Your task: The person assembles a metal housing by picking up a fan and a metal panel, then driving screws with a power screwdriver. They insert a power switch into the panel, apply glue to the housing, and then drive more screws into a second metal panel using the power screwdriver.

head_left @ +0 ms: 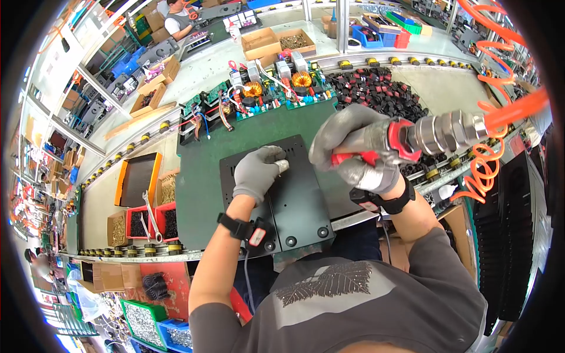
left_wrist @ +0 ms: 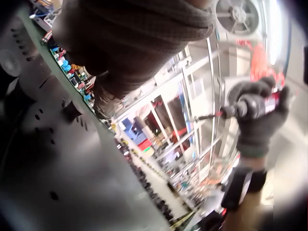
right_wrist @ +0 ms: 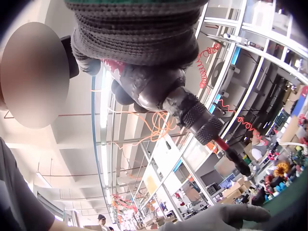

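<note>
A black metal panel [head_left: 294, 194] with small holes and round black feet lies on the green work board [head_left: 200, 176]. My gloved left hand [head_left: 257, 172] rests on the panel's upper part, its fingers loosely bent; in the left wrist view the glove [left_wrist: 130, 48] hides much of what is under it. Above and right of the panel, my gloved right hand [head_left: 359, 150] grips a red-and-silver air screwdriver [head_left: 406, 138] with an orange hose [head_left: 518, 109] at its back end. Its dark bit [right_wrist: 236, 159] is raised off the panel, as the right wrist view shows.
Circuit boards [head_left: 276, 91] with coils line the board's far edge. A heap of small black parts [head_left: 376, 91] lies beyond my right hand. Wrenches [head_left: 150, 217] lie across red bins [head_left: 139, 223] at left. Coiled orange hose [head_left: 485, 153] hangs at right. Another person [head_left: 176, 23] works opposite.
</note>
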### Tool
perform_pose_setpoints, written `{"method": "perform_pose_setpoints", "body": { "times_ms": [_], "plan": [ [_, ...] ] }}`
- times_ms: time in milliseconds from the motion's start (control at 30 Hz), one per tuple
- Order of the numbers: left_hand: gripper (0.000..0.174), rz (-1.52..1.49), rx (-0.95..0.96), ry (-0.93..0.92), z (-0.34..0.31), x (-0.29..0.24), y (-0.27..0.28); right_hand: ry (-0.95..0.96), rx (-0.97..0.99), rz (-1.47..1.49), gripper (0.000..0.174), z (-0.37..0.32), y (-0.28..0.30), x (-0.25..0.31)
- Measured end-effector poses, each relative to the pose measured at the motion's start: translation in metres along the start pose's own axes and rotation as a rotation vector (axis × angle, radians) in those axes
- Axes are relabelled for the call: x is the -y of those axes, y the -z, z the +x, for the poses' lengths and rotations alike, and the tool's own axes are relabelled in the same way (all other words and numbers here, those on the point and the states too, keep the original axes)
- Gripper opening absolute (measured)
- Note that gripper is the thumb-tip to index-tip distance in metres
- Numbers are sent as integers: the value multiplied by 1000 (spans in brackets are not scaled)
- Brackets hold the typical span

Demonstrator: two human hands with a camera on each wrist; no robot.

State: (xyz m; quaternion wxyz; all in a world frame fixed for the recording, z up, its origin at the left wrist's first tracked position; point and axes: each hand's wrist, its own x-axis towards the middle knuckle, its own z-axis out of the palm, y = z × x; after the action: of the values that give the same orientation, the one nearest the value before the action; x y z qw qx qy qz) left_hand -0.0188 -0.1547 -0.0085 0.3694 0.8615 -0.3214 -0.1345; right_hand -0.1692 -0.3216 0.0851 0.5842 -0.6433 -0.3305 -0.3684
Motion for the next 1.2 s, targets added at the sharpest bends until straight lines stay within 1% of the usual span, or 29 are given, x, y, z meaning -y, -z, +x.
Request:
{"method": "perform_pose_setpoints", "body": {
  "times_ms": [33,67,100,133,167,200,233,267,333,367,400,500,567,600,667,733,767,867,900,933,1000,1067,1133,1200],
  "plan": [
    [36,-1,-7,-1,6,-4,0,-84,-12,38,37,2,6,-3],
    [33,244,46,4,12,-7,-2,-169,-26,76,39,5,9,-6],
    [31,490,101,9,18,-10,-2,-173,-92,60,41,2,11,-14],
    [31,491,99,6,24,-7,-3,-170,-91,57,41,3,15,-16],
    [31,445,66,20,33,0,-5,-219,-107,107,27,4,19,-18],
    [31,400,36,31,42,8,-7,-267,-125,155,19,4,23,-20],
    [29,342,52,44,51,16,-7,-207,-92,126,26,6,26,-26],
    [29,342,60,43,58,23,-11,-241,-157,231,23,2,26,-36],
    [30,97,-3,130,65,22,-12,-337,-101,173,20,4,35,-46],
    [33,72,-12,156,68,22,-12,-377,-223,130,20,3,31,-51],
    [33,77,-10,159,70,24,-14,-377,-228,134,20,3,30,-59],
    [35,173,-31,138,68,31,-16,-437,-315,147,28,1,31,-77],
    [36,67,56,64,62,32,-16,-432,-331,194,30,2,29,-85],
    [36,69,65,65,63,35,-17,-426,-344,239,31,2,28,-89],
    [38,28,147,-16,63,41,-21,-419,-330,295,33,-2,32,-106],
    [39,11,146,-43,64,30,-26,-431,-289,160,34,-1,31,-114],
    [40,-4,142,-74,65,26,-29,-443,-313,175,34,0,27,-116],
    [36,-66,148,-68,73,30,-43,-472,-305,125,32,2,22,-127],
    [36,-114,160,-42,73,26,-42,-457,-289,39,30,1,22,-130],
    [36,-114,160,-43,73,23,-40,-457,-289,38,30,3,20,-133],
    [39,32,176,-25,69,13,-34,-493,-318,70,29,4,16,-138],
    [39,50,169,-37,69,12,-34,-488,-302,91,30,4,16,-144],
    [38,71,161,-50,69,15,-34,-536,-274,147,30,6,14,-149],
    [34,145,123,-34,72,25,-41,-517,-260,117,31,6,10,-157]
  ]
}}
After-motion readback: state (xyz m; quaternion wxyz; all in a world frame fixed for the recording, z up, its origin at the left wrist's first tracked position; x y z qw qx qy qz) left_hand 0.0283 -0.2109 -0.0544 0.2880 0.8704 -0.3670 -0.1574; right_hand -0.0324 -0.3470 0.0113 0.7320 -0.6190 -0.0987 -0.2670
